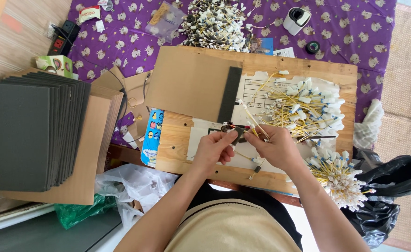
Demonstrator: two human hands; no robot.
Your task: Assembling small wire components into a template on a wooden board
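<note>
Both hands meet over the near middle of the wooden board (182,140) that lies on the desk. The left hand (213,148) has its grip pinched together on a small dark part (227,128) with red and yellow leads, just at the board's paper sheet (256,91). The right hand (275,147) has its grip closed on a thin yellow wire (249,116) that runs up and away from the fingers, ending in a white tip; the two hands nearly touch where part and wire come together. On the far right of the board sits a loose heap of yellow wires with white and blue ends (303,109), just beyond the right hand. A second bundle of the same wires (338,177) hangs off the board's right near corner, beside a black plastic bag (392,175). A brown cardboard sheet (186,81) with a dark foam strip (229,94) covers the board's far left corner. Left of the board stands a stack of grey foam sheets (28,133) on cardboard. Beyond the board, on the purple patterned cloth (354,32), lie another pile of white-tipped pieces (214,23) and a roll of black tape (313,46).
</note>
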